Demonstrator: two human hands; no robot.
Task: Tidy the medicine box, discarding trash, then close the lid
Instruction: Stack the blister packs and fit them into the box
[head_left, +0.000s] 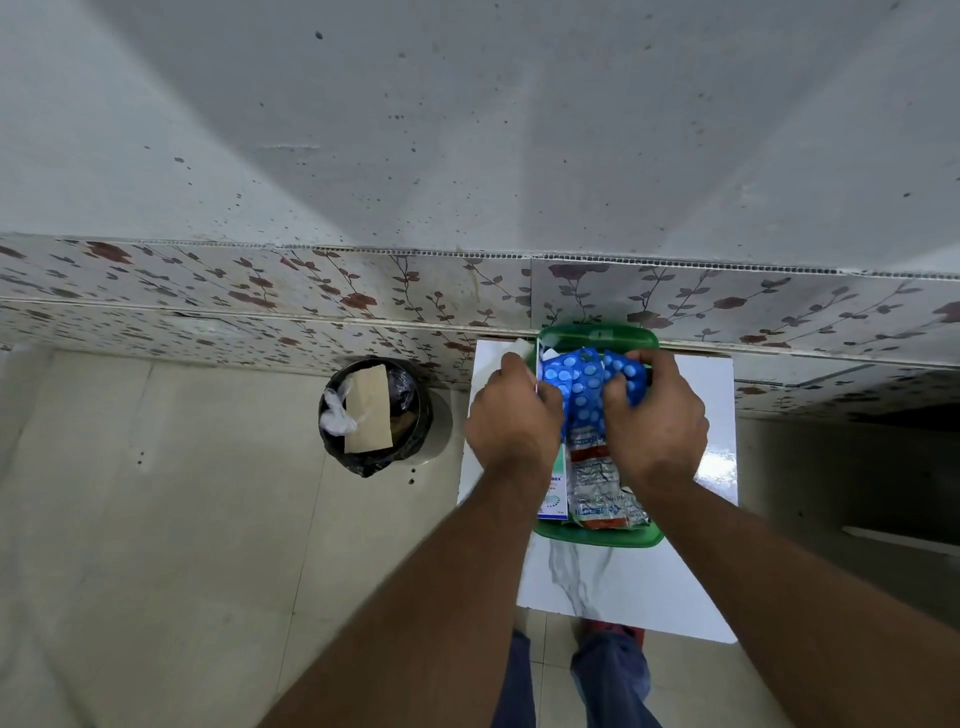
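A green medicine box (597, 535) sits on a small white marble-look table (623, 587) against the wall. Its green lid (597, 335) stands open at the far side. Blue blister strips with pale round tablets (584, 382) are held over the box, with my left hand (511, 415) gripping their left end and my right hand (657, 423) gripping their right end. Beneath them in the box lie silver and orange tablet strips (597, 483) and a white and green carton (551, 499), partly hidden by my left wrist.
A black-lined waste bin (374, 415) stands on the floor left of the table, holding a brown card piece and crumpled white plastic. A floral-tiled wall band (260, 296) runs behind. White paper (517, 345) lies by the box's far left corner. My feet show below the table.
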